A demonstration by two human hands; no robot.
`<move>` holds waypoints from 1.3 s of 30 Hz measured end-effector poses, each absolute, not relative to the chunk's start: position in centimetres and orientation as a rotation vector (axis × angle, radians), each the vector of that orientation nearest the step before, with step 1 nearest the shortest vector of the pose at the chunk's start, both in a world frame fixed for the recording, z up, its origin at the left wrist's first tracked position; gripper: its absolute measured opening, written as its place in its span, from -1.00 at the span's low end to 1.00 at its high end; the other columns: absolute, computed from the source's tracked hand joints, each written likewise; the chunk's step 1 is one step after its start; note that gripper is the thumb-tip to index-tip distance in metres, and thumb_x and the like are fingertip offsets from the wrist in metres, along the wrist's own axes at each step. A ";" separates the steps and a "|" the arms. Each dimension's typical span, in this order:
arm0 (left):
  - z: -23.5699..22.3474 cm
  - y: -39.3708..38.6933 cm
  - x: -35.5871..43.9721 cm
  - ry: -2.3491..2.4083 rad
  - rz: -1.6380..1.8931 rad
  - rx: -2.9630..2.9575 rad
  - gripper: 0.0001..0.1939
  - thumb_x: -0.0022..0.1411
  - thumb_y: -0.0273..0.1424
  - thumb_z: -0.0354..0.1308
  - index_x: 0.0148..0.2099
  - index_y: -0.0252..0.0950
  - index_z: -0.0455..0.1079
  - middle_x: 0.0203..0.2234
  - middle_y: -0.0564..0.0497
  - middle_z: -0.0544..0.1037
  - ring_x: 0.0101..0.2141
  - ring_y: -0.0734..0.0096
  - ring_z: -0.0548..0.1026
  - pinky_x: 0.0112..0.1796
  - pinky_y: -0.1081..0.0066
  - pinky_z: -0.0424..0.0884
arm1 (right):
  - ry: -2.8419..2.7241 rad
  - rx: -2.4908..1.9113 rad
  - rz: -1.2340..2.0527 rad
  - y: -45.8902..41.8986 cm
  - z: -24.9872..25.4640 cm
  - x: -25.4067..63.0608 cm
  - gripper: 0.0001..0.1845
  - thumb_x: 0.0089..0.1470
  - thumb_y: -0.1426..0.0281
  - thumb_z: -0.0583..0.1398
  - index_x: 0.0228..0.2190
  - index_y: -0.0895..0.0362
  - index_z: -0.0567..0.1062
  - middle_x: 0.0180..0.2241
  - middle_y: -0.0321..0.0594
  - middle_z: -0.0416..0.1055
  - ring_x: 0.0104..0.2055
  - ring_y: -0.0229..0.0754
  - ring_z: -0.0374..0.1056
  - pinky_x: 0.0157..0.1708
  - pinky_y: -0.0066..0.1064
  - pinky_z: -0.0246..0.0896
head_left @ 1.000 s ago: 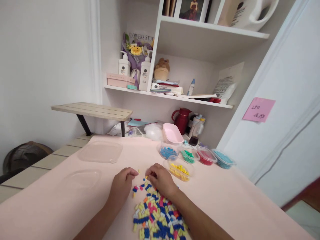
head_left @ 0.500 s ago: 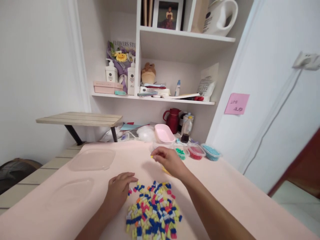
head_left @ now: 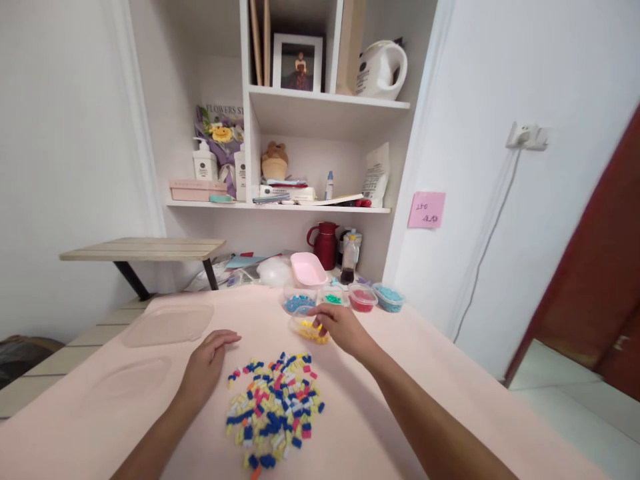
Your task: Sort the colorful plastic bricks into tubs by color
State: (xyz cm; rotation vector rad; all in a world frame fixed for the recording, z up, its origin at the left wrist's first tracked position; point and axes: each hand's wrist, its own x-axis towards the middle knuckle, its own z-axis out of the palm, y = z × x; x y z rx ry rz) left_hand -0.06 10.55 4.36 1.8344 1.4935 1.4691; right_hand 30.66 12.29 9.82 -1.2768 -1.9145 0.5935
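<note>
A loose pile of small toy building bricks (head_left: 275, 400) in blue, pale yellow, pink, white and orange covers the middle of the pink tabletop. Just left of the pile is my left hand (head_left: 205, 363), its fingers stretched forward and holding nothing. My right hand (head_left: 343, 327) hovers over a clear tub (head_left: 296, 328) of yellow bricks (head_left: 315, 332), fingers pointing down and slightly apart. No brick shows at its fingertips. Behind this tub stand clear tubs with blue bricks (head_left: 300, 303) and green bricks (head_left: 333, 299).
Farther right are tubs of red bricks (head_left: 363, 299) and light blue bricks (head_left: 390, 297). Two clear lids (head_left: 170, 325) lie on the left. A pink tray (head_left: 309, 269), a red jug (head_left: 325, 245) and a bottle (head_left: 349, 260) stand at the back, below shelves (head_left: 320, 208).
My right hand has lowered over the tub of yellow bricks; the yellow brick at its fingertips no longer shows. My left hand has drawn away from the pile. The view has swung right.
</note>
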 end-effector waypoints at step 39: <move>3.2 7.3 1.4 2.081 1.228 1.512 -0.76 0.17 -0.44 -0.04 -0.23 -0.18 0.45 -0.34 0.03 0.63 -0.25 0.31 0.54 -0.27 0.44 0.31 | -2.227 -1.603 0.209 9.4 4.2 26.9 -0.69 0.12 0.33 0.10 -0.19 -0.18 0.58 -0.19 -0.37 0.56 -0.12 -0.13 0.41 -0.19 -0.42 0.15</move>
